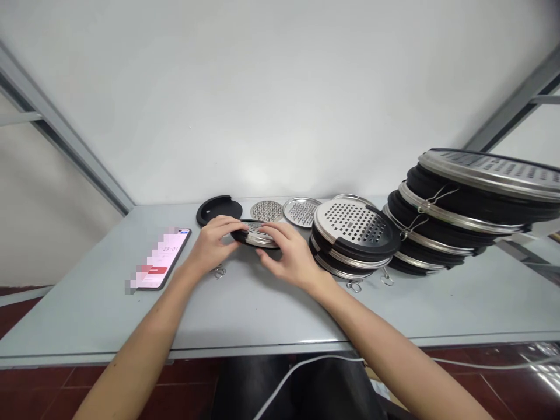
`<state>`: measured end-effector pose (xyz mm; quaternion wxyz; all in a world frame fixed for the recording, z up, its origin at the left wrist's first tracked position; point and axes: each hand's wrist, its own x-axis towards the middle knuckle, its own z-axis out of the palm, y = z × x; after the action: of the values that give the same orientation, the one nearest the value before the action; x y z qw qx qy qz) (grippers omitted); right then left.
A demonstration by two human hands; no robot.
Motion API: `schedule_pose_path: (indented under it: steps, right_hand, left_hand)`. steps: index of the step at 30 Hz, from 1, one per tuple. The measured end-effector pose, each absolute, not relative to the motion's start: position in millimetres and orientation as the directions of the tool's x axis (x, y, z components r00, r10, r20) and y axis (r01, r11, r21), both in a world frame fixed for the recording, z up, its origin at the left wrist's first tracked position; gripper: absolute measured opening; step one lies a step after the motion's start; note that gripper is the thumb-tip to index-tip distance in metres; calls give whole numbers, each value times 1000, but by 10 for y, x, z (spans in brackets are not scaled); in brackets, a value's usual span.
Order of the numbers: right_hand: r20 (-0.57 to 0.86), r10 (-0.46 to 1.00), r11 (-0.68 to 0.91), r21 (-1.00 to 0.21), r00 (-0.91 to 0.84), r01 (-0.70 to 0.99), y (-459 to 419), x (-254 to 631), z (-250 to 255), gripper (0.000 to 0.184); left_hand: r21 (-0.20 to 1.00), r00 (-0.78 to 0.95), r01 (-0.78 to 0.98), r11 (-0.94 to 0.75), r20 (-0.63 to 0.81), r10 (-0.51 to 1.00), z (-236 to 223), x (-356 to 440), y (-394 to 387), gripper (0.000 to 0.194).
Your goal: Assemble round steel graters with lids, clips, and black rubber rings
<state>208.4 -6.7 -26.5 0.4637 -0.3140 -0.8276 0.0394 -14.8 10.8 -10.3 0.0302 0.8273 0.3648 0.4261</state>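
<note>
Between my hands is a round metal grater disc with a black rim (258, 234), tilted slightly above the table. My left hand (216, 242) grips its left edge, thumb below and fingers on top. On the opposite side my right hand (291, 251) holds the right edge, fingertips over the perforated face. Behind it lie a black round holder (219, 209), a loose perforated disc (266, 210) and a shiny rimmed disc (301, 211). Small wire rings (219, 272) rest on the table near my left wrist.
A stack of round graters (354, 236) stands right of my hand. Beyond it leans a taller stack (464, 210) with wire loops hanging off. A phone (164, 259) lies at the left. The grey table (262, 326) meets a white wall; a white cable (306, 363) crosses below its front edge.
</note>
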Motion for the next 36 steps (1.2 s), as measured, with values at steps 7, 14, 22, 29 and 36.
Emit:
schedule_pose_path:
  steps: [7,14,22,29,36]
  right_hand:
    - [675,591,789,-370,-442,490,-16,2088,-361,43]
    - [760,567,819,-480,-318,316,-175,2083,-267,42]
    - [858,491,684,-488,152,543,-737,2570,322,40]
    - [963,250,605,-75,-100,793,-742,3198,601,55]
    - [907,276,635,75,-317,768,-491,3516,474,54]
  left_hand:
    - [362,380,527,-769,709,594,-71,-151,59,31]
    - [573,-34,303,-761,805,592,-2,-317,107,35]
    - [661,16,423,-620,679,734,-165,-237,164,28]
    - [597,169,451,-663,673,720,-215,-144,145,25]
    - [531,250,515,-673,658,710,-298,-144,179,21]
